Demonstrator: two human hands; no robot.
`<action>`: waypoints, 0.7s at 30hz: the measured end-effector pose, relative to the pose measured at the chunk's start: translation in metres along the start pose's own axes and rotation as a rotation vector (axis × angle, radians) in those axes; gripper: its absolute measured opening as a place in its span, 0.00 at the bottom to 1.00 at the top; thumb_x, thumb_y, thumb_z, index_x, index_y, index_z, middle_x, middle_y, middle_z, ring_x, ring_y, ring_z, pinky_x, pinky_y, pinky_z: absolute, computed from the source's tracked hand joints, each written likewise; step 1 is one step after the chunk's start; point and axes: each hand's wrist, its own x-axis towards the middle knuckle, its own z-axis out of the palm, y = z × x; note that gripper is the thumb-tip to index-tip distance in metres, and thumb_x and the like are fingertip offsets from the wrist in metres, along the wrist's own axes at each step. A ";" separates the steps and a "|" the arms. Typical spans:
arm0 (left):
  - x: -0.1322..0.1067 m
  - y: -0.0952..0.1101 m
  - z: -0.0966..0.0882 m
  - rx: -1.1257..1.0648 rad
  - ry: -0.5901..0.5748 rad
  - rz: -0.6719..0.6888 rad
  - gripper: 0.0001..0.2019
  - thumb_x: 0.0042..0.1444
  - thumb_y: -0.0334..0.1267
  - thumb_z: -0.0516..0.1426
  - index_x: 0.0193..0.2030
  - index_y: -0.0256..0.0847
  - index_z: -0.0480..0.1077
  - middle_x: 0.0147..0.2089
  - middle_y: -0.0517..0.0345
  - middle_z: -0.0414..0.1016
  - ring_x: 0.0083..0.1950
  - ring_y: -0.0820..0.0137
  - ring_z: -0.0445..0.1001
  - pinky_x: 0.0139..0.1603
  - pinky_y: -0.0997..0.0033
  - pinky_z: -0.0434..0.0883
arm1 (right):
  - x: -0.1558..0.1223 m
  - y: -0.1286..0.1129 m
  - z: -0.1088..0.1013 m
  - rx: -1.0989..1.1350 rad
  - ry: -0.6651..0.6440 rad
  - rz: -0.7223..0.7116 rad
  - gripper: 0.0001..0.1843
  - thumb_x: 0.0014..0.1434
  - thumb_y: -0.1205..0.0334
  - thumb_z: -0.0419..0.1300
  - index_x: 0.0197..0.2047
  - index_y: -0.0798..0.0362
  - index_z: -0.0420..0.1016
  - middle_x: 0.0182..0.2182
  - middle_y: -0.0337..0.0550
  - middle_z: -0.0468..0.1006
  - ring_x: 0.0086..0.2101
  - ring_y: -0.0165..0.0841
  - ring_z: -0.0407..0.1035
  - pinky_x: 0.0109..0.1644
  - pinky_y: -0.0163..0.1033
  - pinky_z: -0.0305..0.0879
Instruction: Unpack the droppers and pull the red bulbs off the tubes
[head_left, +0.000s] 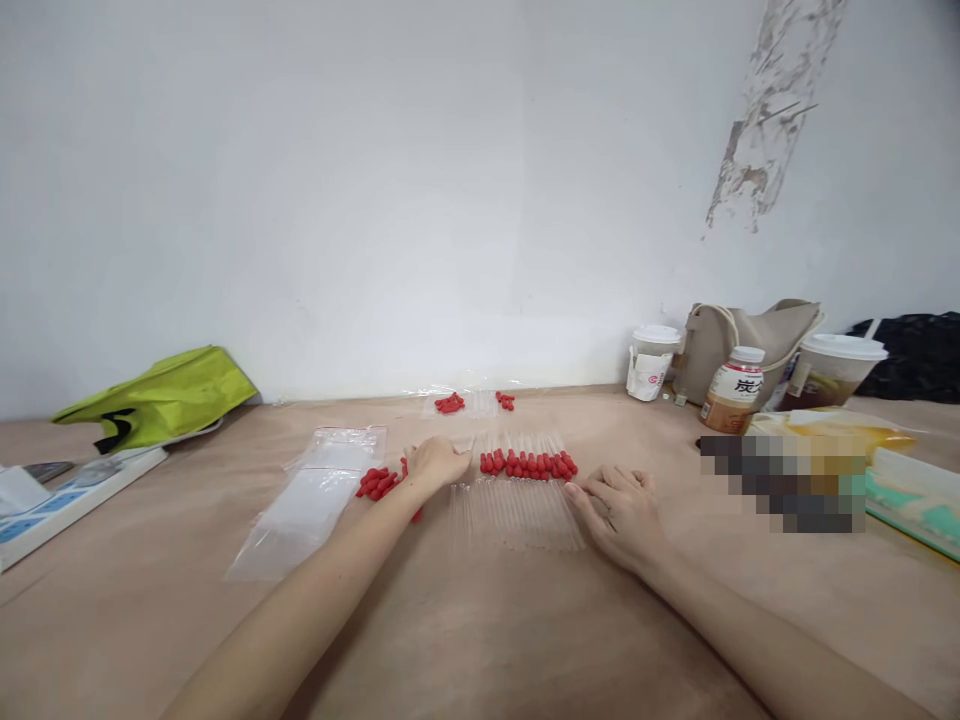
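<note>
Red rubber bulbs [529,464] form a row across the middle of the table, with thin clear tubes [517,515] lined up side by side below them and more behind. They look like droppers. At the row's left end is my left hand [437,463], its fingers closed in a pinch; what they hold, if anything, is too small to make out. A loose pile of red bulbs [377,483] lies left of it, partly hidden by my forearm. My right hand [619,505] rests at the row's right end, fingers apart and loosely bent, thumb close to the tubes.
Clear plastic bags [307,490] lie at left, beyond them a power strip [82,500] and a yellow-green bag [165,395]. More red-bulbed pieces [450,403] lie by the wall. A paper cup [651,365], bottle [731,395], beige bag [697,350] and lidded drink [832,370] stand at right.
</note>
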 end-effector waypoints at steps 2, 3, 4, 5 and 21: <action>-0.005 -0.004 -0.007 -0.005 0.057 0.019 0.17 0.48 0.47 0.50 0.17 0.41 0.70 0.23 0.52 0.74 0.33 0.58 0.72 0.46 0.55 0.57 | 0.000 0.001 0.001 0.006 0.002 0.009 0.18 0.59 0.54 0.48 0.27 0.50 0.75 0.25 0.39 0.72 0.30 0.30 0.64 0.41 0.40 0.45; -0.009 -0.006 -0.010 -0.009 0.087 0.038 0.16 0.48 0.46 0.50 0.19 0.41 0.70 0.23 0.52 0.75 0.33 0.59 0.72 0.46 0.55 0.57 | 0.000 0.002 0.001 0.007 0.004 0.011 0.18 0.59 0.54 0.48 0.27 0.50 0.75 0.25 0.39 0.71 0.30 0.30 0.64 0.41 0.40 0.46; -0.014 -0.007 -0.015 -0.014 0.116 0.065 0.15 0.49 0.46 0.50 0.20 0.40 0.70 0.24 0.53 0.75 0.33 0.59 0.72 0.47 0.55 0.56 | 0.000 0.002 0.002 0.009 0.009 0.011 0.18 0.59 0.54 0.48 0.27 0.50 0.75 0.25 0.39 0.71 0.30 0.30 0.64 0.41 0.40 0.46; -0.021 -0.009 -0.019 -0.019 0.142 0.096 0.14 0.49 0.44 0.50 0.22 0.40 0.70 0.25 0.54 0.75 0.34 0.61 0.72 0.48 0.56 0.56 | 0.000 0.003 0.002 0.014 0.017 0.008 0.17 0.59 0.54 0.48 0.28 0.50 0.75 0.25 0.39 0.71 0.30 0.30 0.64 0.41 0.40 0.46; -0.112 -0.047 0.009 -0.170 0.355 0.800 0.04 0.52 0.32 0.51 0.31 0.40 0.66 0.24 0.60 0.69 0.28 0.71 0.64 0.40 0.62 0.55 | -0.005 -0.043 0.008 0.117 -0.068 -0.528 0.10 0.57 0.60 0.54 0.43 0.49 0.71 0.28 0.40 0.74 0.35 0.33 0.64 0.50 0.48 0.47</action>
